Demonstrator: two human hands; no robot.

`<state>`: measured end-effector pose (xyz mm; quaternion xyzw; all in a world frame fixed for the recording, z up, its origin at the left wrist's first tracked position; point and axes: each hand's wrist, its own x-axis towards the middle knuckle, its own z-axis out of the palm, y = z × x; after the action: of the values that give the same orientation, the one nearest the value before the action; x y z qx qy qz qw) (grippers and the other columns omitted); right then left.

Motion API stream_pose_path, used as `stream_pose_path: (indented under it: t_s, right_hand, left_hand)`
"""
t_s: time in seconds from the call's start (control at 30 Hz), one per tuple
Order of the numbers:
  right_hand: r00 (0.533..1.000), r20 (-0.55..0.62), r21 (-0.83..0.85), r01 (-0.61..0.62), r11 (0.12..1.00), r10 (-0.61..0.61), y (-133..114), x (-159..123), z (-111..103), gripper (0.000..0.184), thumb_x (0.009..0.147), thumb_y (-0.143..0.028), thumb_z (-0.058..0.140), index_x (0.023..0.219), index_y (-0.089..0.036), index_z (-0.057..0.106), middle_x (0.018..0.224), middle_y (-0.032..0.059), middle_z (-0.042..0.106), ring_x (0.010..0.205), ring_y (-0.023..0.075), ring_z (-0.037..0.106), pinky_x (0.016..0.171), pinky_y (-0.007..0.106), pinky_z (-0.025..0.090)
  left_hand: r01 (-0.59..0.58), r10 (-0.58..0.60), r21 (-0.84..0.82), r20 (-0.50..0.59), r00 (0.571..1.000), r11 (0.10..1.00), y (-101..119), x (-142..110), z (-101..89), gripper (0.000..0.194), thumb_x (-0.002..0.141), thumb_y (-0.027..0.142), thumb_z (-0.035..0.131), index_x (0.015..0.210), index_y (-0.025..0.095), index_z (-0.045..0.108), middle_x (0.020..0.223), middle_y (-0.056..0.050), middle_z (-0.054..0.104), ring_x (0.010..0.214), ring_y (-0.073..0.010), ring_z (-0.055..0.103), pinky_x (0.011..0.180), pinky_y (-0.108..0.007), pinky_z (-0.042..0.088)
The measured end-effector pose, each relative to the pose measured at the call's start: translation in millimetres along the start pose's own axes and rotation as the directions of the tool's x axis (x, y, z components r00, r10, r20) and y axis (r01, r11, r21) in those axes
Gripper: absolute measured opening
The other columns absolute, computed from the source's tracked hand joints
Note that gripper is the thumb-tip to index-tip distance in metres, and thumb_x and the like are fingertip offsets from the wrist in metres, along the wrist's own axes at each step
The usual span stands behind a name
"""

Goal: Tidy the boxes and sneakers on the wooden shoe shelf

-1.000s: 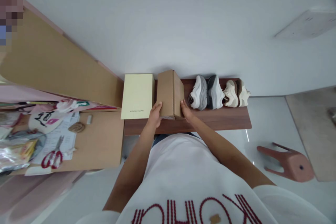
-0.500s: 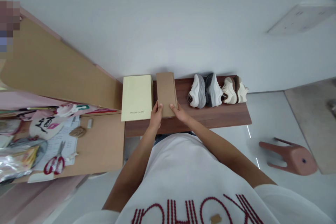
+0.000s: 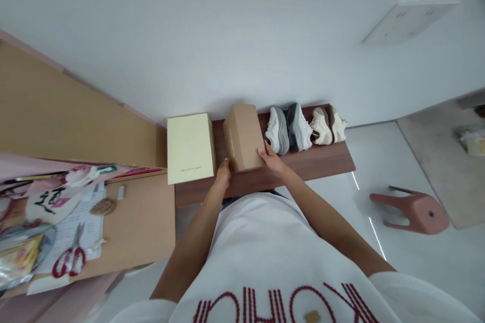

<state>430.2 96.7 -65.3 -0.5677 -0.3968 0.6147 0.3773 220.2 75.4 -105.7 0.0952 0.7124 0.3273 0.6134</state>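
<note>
A brown cardboard box stands tilted on the dark wooden bench, its lettered left side showing. My right hand grips its right side near the front, thumb on top. At the front left corner my left hand holds the box low, its fingers partly hidden. To the left lies a pale yellow box with dark lettering. Right of the brown box sits a pair of grey and white sneakers, and beyond it a pair of cream and brown sneakers.
A white wall rises behind the bench. On the left, a table bears red-handled scissors, papers and plastic packets, beside a tan panel. A pink stool stands on the floor at right.
The brown box has tipped to the right, so its lettered left side now shows. My right hand has shifted along its right side; my left hand has dropped to the lower left corner.
</note>
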Motion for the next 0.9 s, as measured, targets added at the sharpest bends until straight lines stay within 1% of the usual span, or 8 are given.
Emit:
stream_pose_path:
  t_s: [0.1, 0.2, 0.33, 0.43, 0.53, 0.67, 0.8, 0.9]
  right_hand:
    - [0.998, -0.066, -0.023, 0.005, 1.0, -0.007, -0.6, -1.2, -13.2, 0.1, 0.086, -0.067, 0.067, 0.166, -0.029, 0.022, 0.156, 0.0083, 0.054, 0.145, 0.0281, 0.049, 0.123, 0.048, 0.037]
    - [0.991, -0.121, -0.091, 0.047, 0.995, -0.058, -0.7, -1.7, -22.9, 0.096, 0.087, -0.068, 0.064, 0.165, -0.028, 0.027, 0.158, 0.0095, 0.05, 0.145, 0.0275, 0.049, 0.122, 0.046, 0.038]
    - [0.983, -0.174, -0.128, 0.037, 0.991, -0.059, -2.0, -1.0, -29.0, 0.085, 0.089, -0.07, 0.059, 0.16, -0.028, 0.039, 0.164, 0.0052, 0.044, 0.152, 0.0249, 0.039, 0.128, 0.045, 0.027]
    - [0.982, -0.187, -0.114, -0.03, 0.993, 0.008, -6.0, -0.1, -29.2, 0.086, 0.089, -0.073, 0.059, 0.16, -0.029, 0.038, 0.165, 0.0047, 0.042, 0.155, 0.0258, 0.035, 0.13, 0.045, 0.024]
    - [0.992, -0.11, -0.091, -0.07, 0.993, 0.059, -11.5, 1.1, -27.3, 0.085, 0.087, -0.075, 0.06, 0.156, -0.029, 0.044, 0.159, 0.0063, 0.051, 0.151, 0.0282, 0.042, 0.128, 0.047, 0.029]
    - [0.982, 0.041, -0.043, -0.184, 0.982, 0.186, -16.2, 3.4, -23.4, 0.079, 0.086, -0.07, 0.065, 0.152, -0.031, 0.046, 0.15, 0.0088, 0.06, 0.137, 0.0313, 0.057, 0.116, 0.055, 0.046]
    - [0.927, 0.102, -0.07, -0.356, 0.932, 0.361, -15.6, 9.6, -21.0, 0.07, 0.086, -0.068, 0.065, 0.147, -0.04, 0.046, 0.15, 0.0078, 0.059, 0.128, 0.0351, 0.063, 0.103, 0.07, 0.05]
    - [0.907, 0.148, -0.048, -0.391, 0.919, 0.394, -12.6, 16.9, -19.3, 0.061, 0.086, -0.069, 0.062, 0.14, -0.041, 0.05, 0.146, 0.007, 0.061, 0.122, 0.0339, 0.066, 0.098, 0.071, 0.053]
  left_hand:
    - [0.057, -0.057, -0.005, -0.023, 0.998, 0.998, 0.9, 7.5, 11.6, 0.051, 0.1, 0.054, 0.053, 0.14, 0.023, 0.056, 0.157, -0.013, 0.051, 0.142, -0.0301, 0.052, 0.101, -0.042, 0.056]
    - [0.042, -0.042, -0.026, 0.013, 0.999, 0.999, 2.0, 9.5, 19.2, 0.053, 0.098, 0.057, 0.056, 0.137, 0.022, 0.057, 0.153, -0.013, 0.055, 0.136, -0.0311, 0.058, 0.092, -0.042, 0.06]
    - [-0.111, 0.113, -0.042, 0.047, 0.993, 0.993, -2.0, 5.5, 19.6, 0.05, 0.094, 0.059, 0.062, 0.124, 0.02, 0.066, 0.137, -0.015, 0.067, 0.126, -0.0292, 0.064, 0.09, -0.041, 0.061]
    - [-0.287, 0.287, -0.019, 0.0, 0.958, 0.958, -5.1, 0.1, 14.3, 0.055, 0.089, 0.064, 0.064, 0.116, 0.017, 0.07, 0.119, -0.014, 0.074, 0.115, -0.0279, 0.069, 0.09, -0.04, 0.06]
    - [-0.447, 0.45, 0.056, -0.092, 0.888, 0.893, -2.1, -5.9, 6.0, 0.054, 0.088, 0.064, 0.064, 0.111, 0.015, 0.072, 0.113, -0.013, 0.076, 0.111, -0.0266, 0.07, 0.094, -0.038, 0.057]
    - [-0.567, 0.581, 0.128, -0.126, 0.804, 0.814, 8.6, -13.8, -4.7, 0.051, 0.09, 0.057, 0.065, 0.118, 0.016, 0.072, 0.119, -0.013, 0.075, 0.116, -0.0272, 0.069, 0.101, -0.039, 0.054]
    - [-0.581, 0.609, 0.196, -0.137, 0.782, 0.79, 13.4, -18.4, -8.6, 0.05, 0.093, 0.051, 0.063, 0.128, 0.017, 0.069, 0.126, -0.014, 0.073, 0.122, -0.0281, 0.067, 0.106, -0.041, 0.051]
    - [-0.561, 0.604, 0.257, -0.135, 0.786, 0.787, 11.4, -17.7, -8.5, 0.048, 0.095, 0.048, 0.062, 0.133, 0.018, 0.067, 0.129, -0.014, 0.072, 0.127, -0.0288, 0.064, 0.11, -0.043, 0.049]
